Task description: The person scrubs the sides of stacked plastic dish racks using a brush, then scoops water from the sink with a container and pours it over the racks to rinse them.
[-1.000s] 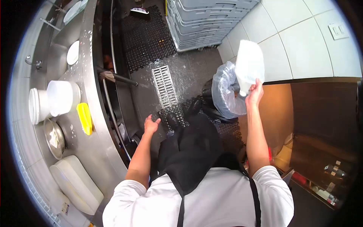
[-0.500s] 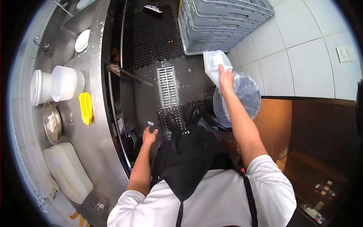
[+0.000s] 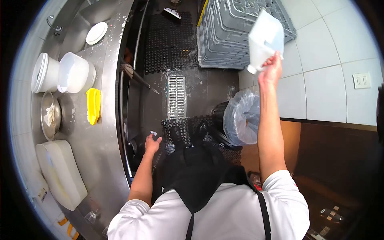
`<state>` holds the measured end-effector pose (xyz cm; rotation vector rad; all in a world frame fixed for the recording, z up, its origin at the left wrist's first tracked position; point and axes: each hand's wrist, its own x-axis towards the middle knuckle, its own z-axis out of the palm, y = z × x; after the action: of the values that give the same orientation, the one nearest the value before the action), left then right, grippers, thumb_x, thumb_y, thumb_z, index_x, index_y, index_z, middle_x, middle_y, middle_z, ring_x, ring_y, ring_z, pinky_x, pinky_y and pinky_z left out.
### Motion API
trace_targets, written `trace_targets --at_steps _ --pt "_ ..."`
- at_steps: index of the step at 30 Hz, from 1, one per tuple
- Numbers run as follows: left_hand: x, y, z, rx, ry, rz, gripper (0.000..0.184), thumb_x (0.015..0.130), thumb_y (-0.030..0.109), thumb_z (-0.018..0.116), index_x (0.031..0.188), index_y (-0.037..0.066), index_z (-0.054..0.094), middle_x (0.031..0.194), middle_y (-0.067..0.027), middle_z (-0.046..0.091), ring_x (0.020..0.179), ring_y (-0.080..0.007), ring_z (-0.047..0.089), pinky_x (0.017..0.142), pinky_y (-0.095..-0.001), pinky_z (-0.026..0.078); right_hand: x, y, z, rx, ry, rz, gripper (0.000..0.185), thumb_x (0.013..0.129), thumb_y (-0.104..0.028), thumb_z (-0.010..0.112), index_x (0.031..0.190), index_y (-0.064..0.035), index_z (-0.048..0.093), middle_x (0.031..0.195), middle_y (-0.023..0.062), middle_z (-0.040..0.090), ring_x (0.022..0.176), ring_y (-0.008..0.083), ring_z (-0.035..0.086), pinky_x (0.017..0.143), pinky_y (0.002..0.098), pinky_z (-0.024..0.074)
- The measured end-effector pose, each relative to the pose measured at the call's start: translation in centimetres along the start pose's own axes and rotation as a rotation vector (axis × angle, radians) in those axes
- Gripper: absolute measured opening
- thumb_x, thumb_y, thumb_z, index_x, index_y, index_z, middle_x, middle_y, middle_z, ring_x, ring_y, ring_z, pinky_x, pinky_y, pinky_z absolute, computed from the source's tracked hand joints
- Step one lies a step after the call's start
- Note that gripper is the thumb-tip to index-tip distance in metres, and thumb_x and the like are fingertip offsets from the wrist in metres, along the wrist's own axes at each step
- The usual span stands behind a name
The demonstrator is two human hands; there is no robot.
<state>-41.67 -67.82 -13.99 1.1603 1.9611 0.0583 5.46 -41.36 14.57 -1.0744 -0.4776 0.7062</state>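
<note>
My right hand [image 3: 271,70] grips a translucent white plastic jug [image 3: 266,38] by its lower end, raised in front of the stacked grey racks. A short spout-like neck sticks out at the jug's lower left. Low beside the steel counter is my left hand [image 3: 152,145], its thumb apart from the fingers. A small white piece [image 3: 153,133] shows at its fingertips and seems pinched there; its kind is too small to make out. Below my right forearm stands a bin lined with a clear plastic bag [image 3: 236,120], partly hidden by the arm.
On the steel counter [image 3: 106,100] at left are white tubs [image 3: 74,72], a metal bowl [image 3: 50,126], a yellow object [image 3: 93,106] and a long white container [image 3: 62,174]. Grey racks [image 3: 224,44] stand against the tiled wall. A drain grate [image 3: 176,97] and black mats [image 3: 168,44] cover the floor.
My right hand has lifted the jug up and to the right, from above the bin to before the racks, and tilted it. My left hand has shifted slightly left, the white piece with it.
</note>
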Motion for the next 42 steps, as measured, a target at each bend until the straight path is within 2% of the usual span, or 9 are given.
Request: trace_targets --at_steps 7,12,16,18,24,27,32,37,42 --pt "1.3 0.2 0.2 -0.096 -0.03 -0.04 0.073 0.084 0.038 0.076 0.143 0.005 0.048 0.147 -0.025 0.045 0.138 -0.0377 0.043 0.114 -0.0426 0.036 -6.2 -0.7 -6.9 -0.274 0.014 0.032 0.034 0.101 -0.035 0.058 0.076 -0.0161 0.044 0.067 -0.0047 0.036 0.06 0.0101 0.034 0.057 0.0282 0.0303" --pt "1.0 -0.3 0.4 -0.141 -0.001 -0.04 0.071 0.084 0.038 0.076 0.142 0.005 0.05 0.148 -0.025 0.045 0.138 -0.0378 0.043 0.114 -0.0429 0.036 -10.1 5.6 -12.2 -0.602 0.075 0.204 0.037 0.099 -0.036 0.062 0.072 -0.0111 0.055 0.067 -0.0038 0.044 0.062 0.0083 0.039 0.056 0.0278 0.0308" --pt "0.6 -0.8 0.1 -0.17 -0.026 -0.041 0.07 0.084 0.038 0.076 0.14 0.004 0.051 0.146 -0.0241 0.047 0.137 -0.0374 0.044 0.113 -0.043 0.037 -7.9 8.2 -6.7 -0.634 -0.034 0.348 0.032 0.097 -0.032 0.064 0.097 0.0004 0.064 0.078 -0.0009 0.053 0.073 0.0093 0.045 0.061 0.0289 0.0383" --pt "0.4 -0.8 -0.3 -0.165 -0.025 -0.036 0.07 0.084 0.039 0.076 0.14 0.003 0.051 0.144 -0.0231 0.049 0.135 -0.0372 0.047 0.112 -0.0432 0.038 -4.6 8.3 -2.1 -0.707 -0.151 0.285 0.032 0.095 -0.031 0.066 0.099 0.0007 0.063 0.078 -0.0001 0.055 0.07 0.0106 0.046 0.061 0.0307 0.0392" --pt "0.5 0.6 -2.2 -0.209 0.002 -0.049 0.07 0.085 0.04 0.075 0.14 0.004 0.052 0.143 -0.0227 0.051 0.133 -0.0371 0.049 0.111 -0.0432 0.039 1.1 4.5 9.1 -0.411 -0.15 0.239 0.027 0.091 -0.027 0.072 0.081 -0.0029 0.065 0.067 -0.0001 0.05 0.059 0.0109 0.044 0.055 0.0307 0.0354" --pt "1.2 1.4 -3.2 -0.281 0.016 -0.039 0.07 0.085 0.04 0.075 0.14 0.004 0.051 0.141 -0.0231 0.053 0.132 -0.0371 0.05 0.11 -0.0431 0.04 -1.1 2.4 9.8 -0.274 -0.105 0.253 0.024 0.091 -0.025 0.071 0.085 -0.0033 0.064 0.068 0.0001 0.05 0.059 0.0112 0.044 0.056 0.0295 0.0365" --pt "2.5 4.7 -6.0 -0.41 0.042 0.055 0.071 0.085 0.04 0.075 0.141 0.003 0.051 0.139 -0.0246 0.056 0.13 -0.0367 0.053 0.108 -0.0421 0.042 -4.8 2.6 0.6 -0.332 0.02 0.237 0.021 0.091 -0.026 0.071 0.09 -0.0063 0.062 0.071 -0.0009 0.05 0.062 0.0108 0.045 0.058 0.0286 0.0371" --pt "4.7 8.3 -7.6 -0.365 0.029 0.103 0.071 0.085 0.04 0.075 0.141 0.003 0.05 0.137 -0.0251 0.057 0.129 -0.037 0.054 0.107 -0.0418 0.043 -8.7 1.5 -11.0 -0.45 0.179 0.288 0.022 0.092 -0.028 0.068 0.091 -0.0081 0.06 0.078 -0.0008 0.051 0.067 0.0109 0.047 0.06 0.0285 0.0383" --pt "7.7 15.3 -7.3 -0.211 -0.056 0.165 0.077 0.084 0.041 0.075 0.145 0.003 0.045 0.136 -0.0242 0.058 0.126 -0.0365 0.057 0.105 -0.0415 0.045 -10.8 0.7 -16.6 -0.494 0.324 0.269 0.019 0.094 -0.025 0.067 0.094 -0.0069 0.06 0.081 -0.0003 0.054 0.071 0.0101 0.049 0.065 0.0275 0.0418"
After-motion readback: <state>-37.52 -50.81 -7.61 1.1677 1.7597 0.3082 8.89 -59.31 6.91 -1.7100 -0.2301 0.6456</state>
